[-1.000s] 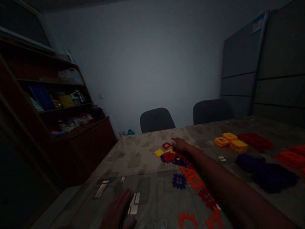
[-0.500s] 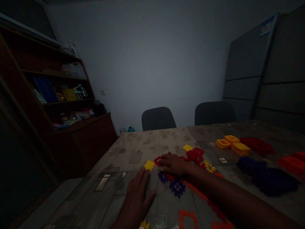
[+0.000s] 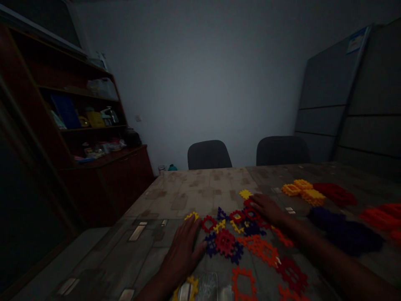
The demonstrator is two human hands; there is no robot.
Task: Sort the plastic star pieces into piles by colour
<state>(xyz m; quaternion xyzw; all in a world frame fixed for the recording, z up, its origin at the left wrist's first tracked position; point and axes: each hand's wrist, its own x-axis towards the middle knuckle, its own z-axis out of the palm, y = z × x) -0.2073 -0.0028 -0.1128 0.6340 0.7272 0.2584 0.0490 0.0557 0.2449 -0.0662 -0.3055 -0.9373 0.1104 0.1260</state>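
Toothed plastic building pieces lie flat on the table in a joined, colourful cluster. My left hand (image 3: 184, 244) rests at the cluster's left side, fingers stretched out, partly covering a yellow toothed piece (image 3: 191, 215). Close to its fingers are a red ring-shaped piece (image 3: 208, 224) and a blue piece (image 3: 211, 245). My right hand (image 3: 267, 207) reaches across to the far right of the cluster, its fingers extended over a red piece (image 3: 247, 203). Just beyond those fingertips sits a yellow square piece (image 3: 245, 194). The right palm and forearm hide some pieces beneath.
At the right stand piles of yellow pieces (image 3: 313, 196), red pieces (image 3: 336, 194), blue pieces (image 3: 347, 232) and orange pieces (image 3: 384, 216). An orange frame piece (image 3: 234, 284) lies near the front edge. Two chairs (image 3: 209, 154) stand behind the patterned table (image 3: 175, 188).
My right hand has moved right from the middle of the cluster to its far right, uncovering red, yellow and blue pieces. My left hand has shifted slightly forward onto the yellow piece.
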